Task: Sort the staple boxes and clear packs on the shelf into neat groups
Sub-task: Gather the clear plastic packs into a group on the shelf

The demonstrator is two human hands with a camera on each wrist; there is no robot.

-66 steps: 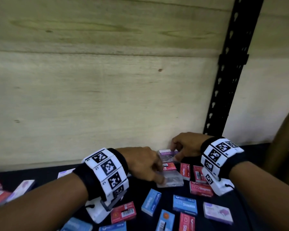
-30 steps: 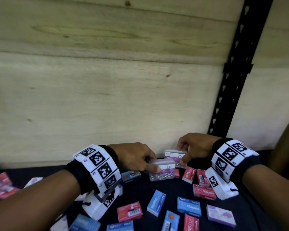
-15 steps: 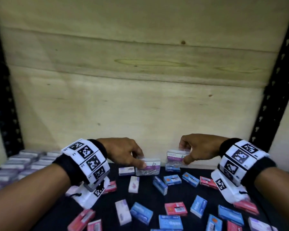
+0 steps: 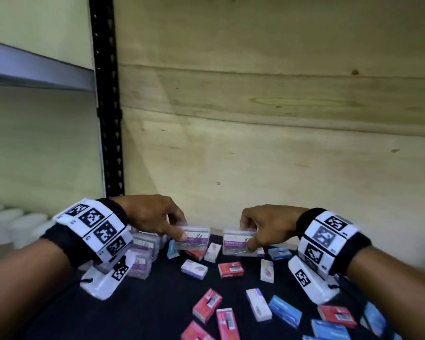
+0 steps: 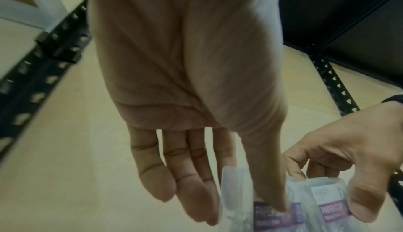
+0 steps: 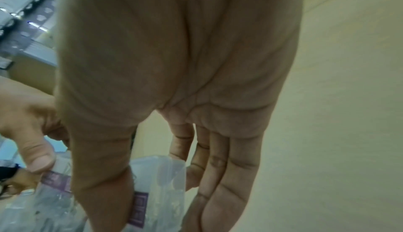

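Each hand holds a clear pack with a purple label just above the black shelf (image 4: 142,312). My left hand (image 4: 182,229) pinches one clear pack (image 4: 195,238) between thumb and fingers; in the left wrist view the thumb lies across that pack (image 5: 237,199). My right hand (image 4: 248,235) grips a second clear pack (image 4: 234,244), also seen in the right wrist view (image 6: 159,184). Several clear packs (image 4: 142,251) stand grouped under my left wrist. Red, blue and lilac staple boxes such as a red one (image 4: 231,269) lie scattered on the shelf.
A plywood back wall (image 4: 255,143) closes the shelf behind the hands. A black perforated upright (image 4: 108,119) stands at the left. Beyond it lie white round items (image 4: 12,224) under a grey shelf edge (image 4: 35,69).
Both hands have carried their clear packs leftward along the shelf, and the head view has swung left. The group of clear packs and the left upright have come into view.
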